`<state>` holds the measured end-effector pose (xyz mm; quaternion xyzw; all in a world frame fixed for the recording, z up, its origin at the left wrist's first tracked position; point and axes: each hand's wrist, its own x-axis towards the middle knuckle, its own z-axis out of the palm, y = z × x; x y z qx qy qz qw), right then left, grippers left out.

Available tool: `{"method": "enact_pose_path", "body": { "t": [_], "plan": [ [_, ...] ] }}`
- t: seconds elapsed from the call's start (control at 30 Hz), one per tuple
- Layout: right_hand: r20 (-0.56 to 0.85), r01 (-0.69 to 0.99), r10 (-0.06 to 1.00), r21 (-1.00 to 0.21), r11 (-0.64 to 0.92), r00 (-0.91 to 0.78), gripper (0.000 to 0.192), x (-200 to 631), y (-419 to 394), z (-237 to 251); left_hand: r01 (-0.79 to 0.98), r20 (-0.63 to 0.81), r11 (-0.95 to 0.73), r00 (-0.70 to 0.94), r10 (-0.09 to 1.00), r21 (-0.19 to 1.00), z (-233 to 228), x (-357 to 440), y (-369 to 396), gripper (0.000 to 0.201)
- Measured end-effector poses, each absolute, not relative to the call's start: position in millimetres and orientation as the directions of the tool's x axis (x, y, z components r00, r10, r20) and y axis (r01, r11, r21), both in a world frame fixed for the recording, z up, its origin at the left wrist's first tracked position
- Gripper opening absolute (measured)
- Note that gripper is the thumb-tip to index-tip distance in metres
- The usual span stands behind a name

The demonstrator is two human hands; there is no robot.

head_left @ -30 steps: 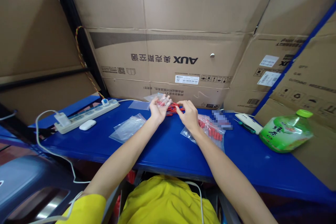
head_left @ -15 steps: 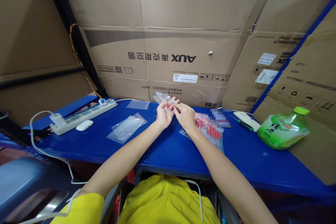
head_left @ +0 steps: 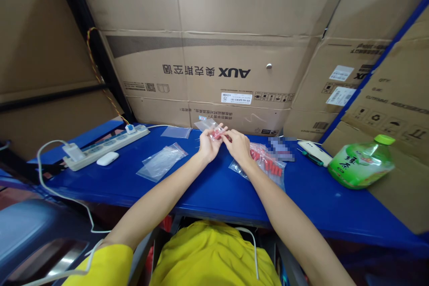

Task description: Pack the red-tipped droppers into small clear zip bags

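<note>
A small clear plastic bag [head_left: 207, 124] with a red strip or red piece at its near end is held up above the table's far side. My left hand [head_left: 209, 146] is closed round the bag, palm turned up. Fingertips of my right hand [head_left: 237, 145] pinch the bag's red end. Just beyond my right wrist lies a larger clear bag [head_left: 268, 167] with several red-capped pieces inside, partly hidden by my forearm. Several flat clear bags [head_left: 162, 161] are piled to the left of my hands, and another flat bag [head_left: 176, 132] lies behind them.
A blue table [head_left: 214, 192] stands against cardboard panels [head_left: 140, 67]. On the left are a white power strip [head_left: 107, 145] with cables and a white earbud case [head_left: 107, 158]. On the right are a green-handled tool [head_left: 313, 158], a pale flat object [head_left: 315, 152] and a green drink bottle [head_left: 360, 165].
Both hands stay at nearly the same spot with the small bag. Only the fingers have shifted slightly at its red end.
</note>
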<state>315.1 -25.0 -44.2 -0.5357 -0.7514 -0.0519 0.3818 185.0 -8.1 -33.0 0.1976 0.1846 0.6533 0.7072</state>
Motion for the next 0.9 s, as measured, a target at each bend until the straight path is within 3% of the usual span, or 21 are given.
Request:
{"method": "enact_pose_path", "body": {
  "t": [0.23, 0.4, 0.67, 0.9],
  "plan": [
    [0.578, 0.802, 0.776, -0.324, 0.502, -0.252, 0.03, 318, -23, -45, -0.852, -0.079, 0.082, 0.047, 0.996, 0.518, -33, 178, 0, 0.031],
    [0.606, 0.818, 0.773, -0.338, 0.466, -0.19, 0.031, 324, -16, -47, -0.882, -0.078, -0.014, -0.057, 0.995, 0.472, -28, 166, 10, 0.027],
    [0.293, 0.965, 0.928, -0.056, 0.258, -0.231, 0.04, 322, -7, -64, -0.894, -0.113, -0.079, -0.142, 0.983, 0.441, -24, 146, 23, 0.027],
    [0.326, 0.978, 0.926, -0.018, 0.208, -0.191, 0.035, 318, -4, -65, -0.901, -0.101, -0.096, -0.152, 0.983, 0.423, -23, 142, 26, 0.022]
  ]
}}
